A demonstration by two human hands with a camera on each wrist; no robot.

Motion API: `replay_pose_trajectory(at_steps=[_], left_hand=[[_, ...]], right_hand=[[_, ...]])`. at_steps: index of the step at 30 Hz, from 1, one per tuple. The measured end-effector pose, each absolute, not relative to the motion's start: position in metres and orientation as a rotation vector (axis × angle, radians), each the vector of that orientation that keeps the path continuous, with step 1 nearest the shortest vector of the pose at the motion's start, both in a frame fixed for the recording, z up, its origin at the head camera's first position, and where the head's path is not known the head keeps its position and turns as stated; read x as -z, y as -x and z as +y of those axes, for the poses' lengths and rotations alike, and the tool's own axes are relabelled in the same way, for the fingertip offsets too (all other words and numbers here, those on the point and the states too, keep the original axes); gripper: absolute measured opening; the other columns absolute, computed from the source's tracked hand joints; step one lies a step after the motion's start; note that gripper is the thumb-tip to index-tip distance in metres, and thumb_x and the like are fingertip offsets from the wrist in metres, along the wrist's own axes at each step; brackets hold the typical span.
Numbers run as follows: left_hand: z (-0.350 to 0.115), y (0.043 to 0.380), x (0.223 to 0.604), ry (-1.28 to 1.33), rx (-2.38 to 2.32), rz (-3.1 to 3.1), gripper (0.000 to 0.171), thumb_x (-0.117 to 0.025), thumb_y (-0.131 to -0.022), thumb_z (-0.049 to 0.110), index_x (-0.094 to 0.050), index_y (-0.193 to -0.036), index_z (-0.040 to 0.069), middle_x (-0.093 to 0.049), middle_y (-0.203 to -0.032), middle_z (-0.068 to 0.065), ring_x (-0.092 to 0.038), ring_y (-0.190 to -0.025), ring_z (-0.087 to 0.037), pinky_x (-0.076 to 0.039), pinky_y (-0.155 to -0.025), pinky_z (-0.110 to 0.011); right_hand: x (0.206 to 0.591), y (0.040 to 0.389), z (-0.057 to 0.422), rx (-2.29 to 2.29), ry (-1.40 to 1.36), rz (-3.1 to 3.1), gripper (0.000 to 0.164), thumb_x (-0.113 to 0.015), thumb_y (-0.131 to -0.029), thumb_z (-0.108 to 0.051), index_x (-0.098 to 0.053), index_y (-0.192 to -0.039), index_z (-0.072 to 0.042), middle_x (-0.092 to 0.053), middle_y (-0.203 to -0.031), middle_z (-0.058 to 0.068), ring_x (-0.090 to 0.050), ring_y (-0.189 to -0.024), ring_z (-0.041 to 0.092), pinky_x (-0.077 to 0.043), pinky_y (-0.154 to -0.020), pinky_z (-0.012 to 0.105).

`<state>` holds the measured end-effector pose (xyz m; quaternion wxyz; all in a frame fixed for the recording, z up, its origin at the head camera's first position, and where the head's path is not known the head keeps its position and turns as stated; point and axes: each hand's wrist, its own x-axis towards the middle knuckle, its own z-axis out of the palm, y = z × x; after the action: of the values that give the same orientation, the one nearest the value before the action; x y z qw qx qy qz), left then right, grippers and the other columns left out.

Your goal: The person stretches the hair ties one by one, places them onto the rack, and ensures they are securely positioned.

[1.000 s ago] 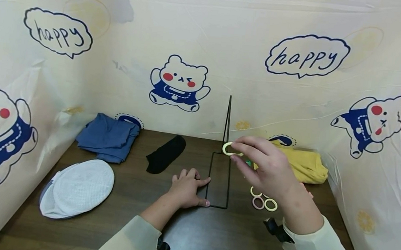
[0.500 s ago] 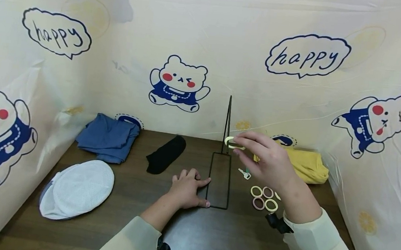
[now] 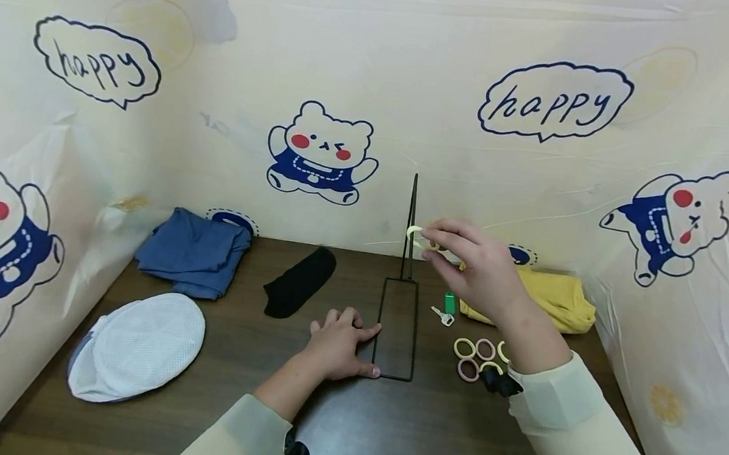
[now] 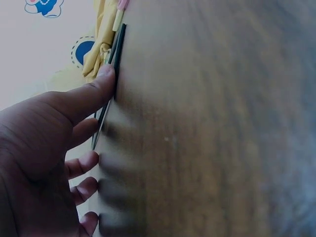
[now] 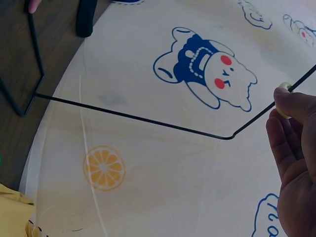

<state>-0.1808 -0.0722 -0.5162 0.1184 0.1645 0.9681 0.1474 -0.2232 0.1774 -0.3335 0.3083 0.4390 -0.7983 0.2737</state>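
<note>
My left hand (image 3: 337, 345) rests on the table, with thumb and forefinger spread and touching the left side of a black wire stand's (image 3: 416, 337) flat base. Also in the left wrist view, that thumb (image 4: 96, 91) lies against the wire. Between the thumb and fingers of my right hand (image 3: 489, 278) is a pale yellow ring (image 3: 413, 231), held at the stand's upright. In the right wrist view the ring (image 5: 282, 109) meets the bent black wire (image 5: 143, 118); it seems to be around it, though the fingers partly hide this.
Several yellow and pink rings (image 3: 467, 370) lie right of the base, near a key (image 3: 445, 317) with a green tag (image 3: 450, 303). Yellow cloth (image 3: 557, 300) is behind them. Leftward are a black sock (image 3: 300, 282), folded blue cloth (image 3: 195, 250) and a white cap (image 3: 141, 345).
My right hand has risen with the yellow ring along the upright, bringing the key and green tag into view. My left hand stays at the base.
</note>
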Motion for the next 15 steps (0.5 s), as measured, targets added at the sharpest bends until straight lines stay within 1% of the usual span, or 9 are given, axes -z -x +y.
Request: replay_pose_trajectory(at_steps=[2, 6, 15], left_hand=[[-0.073, 0.181, 0.515, -0.490, -0.430, 2.824, 0.088, -0.078, -0.078, 0.070, -0.047, -0.155, 0.040, -0.044, -0.129, -0.002, -0.037, -0.108, -0.027, -0.028, -0.080, -0.047], [-0.073, 0.180, 0.514, -0.510, -0.415, 2.820, 0.089, -0.077, -0.080, 0.071, -0.045, -0.156, 0.040, -0.045, -0.129, -0.002, -0.037, -0.107, -0.027, -0.026, -0.080, -0.046], [-0.069, 0.181, 0.514, -0.534, -0.377, 2.820, 0.088, -0.075, -0.081, 0.071, -0.044, -0.157, 0.040, -0.046, -0.135, -0.003, -0.038, -0.111, -0.028, -0.028, -0.083, -0.048]], right_hand=[[0.334, 0.228, 0.176, -0.731, -1.152, -2.102, 0.035, -0.085, -0.084, 0.000, -0.077, -0.118, -0.004, -0.072, -0.116, 0.011, -0.074, -0.094, 0.023, -0.060, -0.077, 0.038], [0.333, 0.235, 0.175, -0.709, -1.129, -2.104, 0.036, -0.085, -0.085, -0.003, -0.077, -0.121, -0.004, -0.071, -0.117, 0.012, -0.073, -0.092, 0.024, -0.060, -0.077, 0.038], [0.331, 0.249, 0.174, -0.721, -1.056, -2.155, 0.037, -0.083, -0.088, -0.004, -0.075, -0.124, -0.004, -0.069, -0.120, 0.011, -0.071, -0.093, 0.022, -0.059, -0.080, 0.040]])
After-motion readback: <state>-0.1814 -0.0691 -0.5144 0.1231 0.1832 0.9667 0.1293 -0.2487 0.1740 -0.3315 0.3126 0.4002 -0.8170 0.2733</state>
